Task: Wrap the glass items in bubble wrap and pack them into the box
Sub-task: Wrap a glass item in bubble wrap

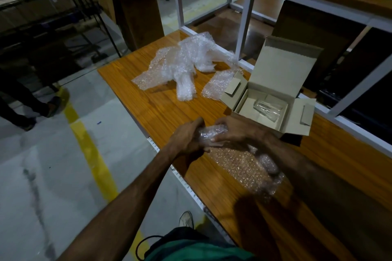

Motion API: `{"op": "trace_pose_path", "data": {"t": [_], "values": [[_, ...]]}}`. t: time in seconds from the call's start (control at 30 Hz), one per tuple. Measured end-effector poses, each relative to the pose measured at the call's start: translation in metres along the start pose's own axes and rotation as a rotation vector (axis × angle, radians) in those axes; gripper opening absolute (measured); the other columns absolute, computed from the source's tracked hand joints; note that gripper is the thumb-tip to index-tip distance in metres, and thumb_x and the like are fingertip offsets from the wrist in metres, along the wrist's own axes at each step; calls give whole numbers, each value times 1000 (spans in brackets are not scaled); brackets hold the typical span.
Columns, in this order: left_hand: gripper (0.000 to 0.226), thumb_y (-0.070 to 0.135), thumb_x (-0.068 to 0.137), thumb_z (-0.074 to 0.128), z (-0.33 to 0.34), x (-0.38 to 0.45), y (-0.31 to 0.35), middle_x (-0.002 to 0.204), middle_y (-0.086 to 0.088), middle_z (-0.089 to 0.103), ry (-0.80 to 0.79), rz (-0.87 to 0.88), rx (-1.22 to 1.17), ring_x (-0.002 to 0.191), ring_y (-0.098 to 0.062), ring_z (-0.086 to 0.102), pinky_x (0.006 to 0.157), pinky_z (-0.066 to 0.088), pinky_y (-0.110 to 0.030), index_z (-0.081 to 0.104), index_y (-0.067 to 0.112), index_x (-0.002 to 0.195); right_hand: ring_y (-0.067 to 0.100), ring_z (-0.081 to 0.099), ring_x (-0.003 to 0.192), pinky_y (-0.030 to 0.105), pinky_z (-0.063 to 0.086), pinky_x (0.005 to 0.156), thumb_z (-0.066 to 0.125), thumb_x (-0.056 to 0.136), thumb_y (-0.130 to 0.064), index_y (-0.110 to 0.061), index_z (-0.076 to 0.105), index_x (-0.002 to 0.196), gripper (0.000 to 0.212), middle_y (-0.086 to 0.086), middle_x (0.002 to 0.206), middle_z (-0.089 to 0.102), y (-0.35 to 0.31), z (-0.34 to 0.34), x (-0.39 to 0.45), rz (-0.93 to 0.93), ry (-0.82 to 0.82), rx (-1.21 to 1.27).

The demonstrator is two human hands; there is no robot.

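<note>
Both hands meet over the near part of the wooden bench [161,101], whose orange-brown top shows long straight grain. The left hand [186,140] has its grip closed round the left end of a wrapped glass [210,135], a short rounded bundle in cloudy, dimpled bubble wrap; the right hand [235,131] lies over its right side with fingers curled onto the wrap, grasping it too. Just near of the hands a flat sheet of bubble wrap [239,165] lies on the bench, its small bubbles catching light, with a second wrapped roll [269,165] lying on it, partly hidden by the right forearm. To the right and farther off stands the cardboard box [273,85], pale grey-brown, lid upright and side flaps spread; a bare clear glass [267,108] lies on its side inside. At the far left part of the bench a crumpled heap of loose bubble wrap [186,63] spreads out, white and glossy. A white metal frame [246,12] rises behind the bench. On the grey floor to the left runs a yellow line [89,144], and a tall brown carton [131,6] stands beyond.
</note>
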State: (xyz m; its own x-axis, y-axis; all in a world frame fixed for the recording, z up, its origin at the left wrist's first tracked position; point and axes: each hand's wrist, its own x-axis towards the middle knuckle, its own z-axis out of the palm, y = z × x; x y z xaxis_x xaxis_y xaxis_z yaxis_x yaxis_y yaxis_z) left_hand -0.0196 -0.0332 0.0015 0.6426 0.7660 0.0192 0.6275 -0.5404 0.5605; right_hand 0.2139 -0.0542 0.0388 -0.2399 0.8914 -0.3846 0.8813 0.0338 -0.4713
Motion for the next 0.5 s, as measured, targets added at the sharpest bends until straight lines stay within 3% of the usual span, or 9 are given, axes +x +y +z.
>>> {"op": "trace_pose_path", "data": {"t": [0.17, 0.3, 0.4, 0.5], "values": [[58, 61, 72, 64, -9, 0, 1, 104, -1, 68, -106, -142, -125, 85, -21, 67, 72, 61, -44, 51, 27, 117, 19, 62, 108, 41, 57, 90, 83, 78, -62, -30, 51, 146, 82, -2, 133, 60, -3, 3, -4, -7, 3, -35], [78, 67, 71, 66, -12, -1, 0, 118, -2, 70, -176, -164, -91, 97, -20, 69, 83, 62, -41, 59, 18, 132, 19, 62, 107, 45, 57, 91, 85, 80, -54, -37, 53, 130, 62, -4, 128, 60, 2, 6, -7, -44, -39, 65], [58, 58, 80, 73, -11, 1, -4, 107, -2, 73, -247, -124, -12, 86, -16, 68, 78, 62, -42, 69, 16, 121, 16, 64, 107, 40, 55, 90, 79, 85, -58, -35, 64, 117, 42, -11, 117, 63, 4, -10, -14, -75, -38, 116], [60, 62, 72, 80, -8, -1, -4, 104, 7, 70, -228, -116, -17, 87, -9, 66, 77, 62, -40, 68, 22, 116, 12, 62, 111, 38, 51, 92, 75, 87, -62, -31, 69, 120, 45, -11, 125, 66, 9, -22, -26, -48, 66, 76]]}}
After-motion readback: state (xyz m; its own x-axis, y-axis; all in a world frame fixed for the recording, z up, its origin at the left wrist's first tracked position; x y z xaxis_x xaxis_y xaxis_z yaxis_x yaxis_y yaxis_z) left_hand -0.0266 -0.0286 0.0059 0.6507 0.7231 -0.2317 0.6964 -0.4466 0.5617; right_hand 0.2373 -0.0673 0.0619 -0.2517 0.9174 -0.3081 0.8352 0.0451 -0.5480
